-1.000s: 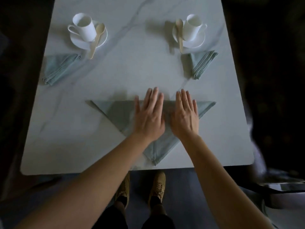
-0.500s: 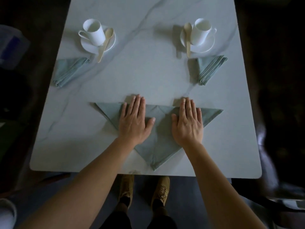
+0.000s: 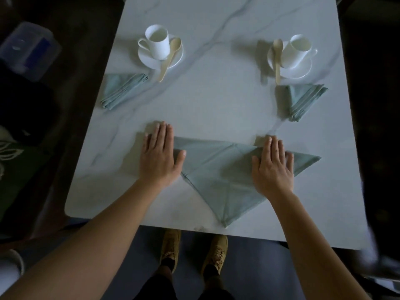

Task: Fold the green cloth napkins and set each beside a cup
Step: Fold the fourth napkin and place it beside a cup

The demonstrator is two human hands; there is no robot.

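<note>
A green napkin (image 3: 218, 169) lies folded into a triangle near the table's front edge, its point toward me. My left hand (image 3: 159, 158) presses flat on its left corner, fingers straight. Flat on the right part of the cloth lies my right hand (image 3: 273, 167). Two folded green napkins sit farther back: the left napkin (image 3: 121, 88) below the left white cup (image 3: 158, 41), the right napkin (image 3: 303, 99) below the right white cup (image 3: 296, 50).
Each cup stands on a white saucer (image 3: 177, 59) with a pale wooden spoon (image 3: 170, 59) leaning on it. The marble table (image 3: 216, 94) ends just in front of my feet. A clear plastic box (image 3: 28, 50) sits off the table at left.
Both hands have slid outward along the napkin, the left toward its left corner and the right toward its right corner. The camera view has shifted.
</note>
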